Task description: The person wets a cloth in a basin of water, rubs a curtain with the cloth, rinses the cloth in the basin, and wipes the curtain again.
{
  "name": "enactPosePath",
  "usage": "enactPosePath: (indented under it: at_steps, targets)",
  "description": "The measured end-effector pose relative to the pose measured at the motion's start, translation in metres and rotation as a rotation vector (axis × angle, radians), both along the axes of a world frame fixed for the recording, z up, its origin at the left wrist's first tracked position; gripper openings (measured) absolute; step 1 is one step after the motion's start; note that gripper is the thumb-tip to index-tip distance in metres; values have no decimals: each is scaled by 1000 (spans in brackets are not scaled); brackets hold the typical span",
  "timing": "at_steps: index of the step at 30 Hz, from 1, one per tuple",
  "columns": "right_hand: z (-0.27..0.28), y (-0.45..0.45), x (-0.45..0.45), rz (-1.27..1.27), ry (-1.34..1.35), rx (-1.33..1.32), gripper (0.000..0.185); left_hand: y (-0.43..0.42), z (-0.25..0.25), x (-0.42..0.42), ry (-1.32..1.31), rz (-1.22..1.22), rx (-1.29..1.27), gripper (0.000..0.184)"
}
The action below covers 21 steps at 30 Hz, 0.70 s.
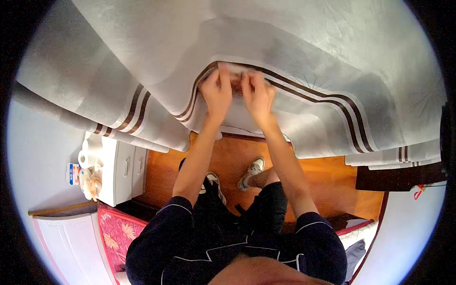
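Observation:
A pale grey curtain (304,52) with a pair of dark brown stripes near its lower edge hangs across the front of the view. My left hand (217,92) is closed on the curtain at the striped band, thumb pointing up. Close beside it, my right hand (258,95) pinches the same band with bent fingers. Between the two hands the cloth is bunched, with a blurred brownish patch that I cannot make out. Both arms reach forward, and the fingertips are smeared by motion.
Below lies an orange-brown wooden floor (228,154), where my feet stand. On the left, a white cabinet (124,166) carries paper rolls and small items. Behind it is a red floral cloth (121,232). More curtain (76,95) hangs at left.

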State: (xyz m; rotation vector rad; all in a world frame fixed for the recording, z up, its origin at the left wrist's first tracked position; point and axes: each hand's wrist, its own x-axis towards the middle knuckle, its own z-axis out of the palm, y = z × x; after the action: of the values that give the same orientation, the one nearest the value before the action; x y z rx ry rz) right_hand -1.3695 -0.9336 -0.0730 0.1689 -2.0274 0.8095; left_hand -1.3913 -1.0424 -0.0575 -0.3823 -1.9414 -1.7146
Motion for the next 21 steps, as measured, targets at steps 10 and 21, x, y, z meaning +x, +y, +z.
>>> enactPosePath:
  at_steps: [10,21]
  targets:
    - [61,-12,-24,-141,227,-3,10,4,67,-19,278,125,-112,27]
    - [40,-13,-17,-107,185,49,8,-1,39,-9,215,39,-9,27]
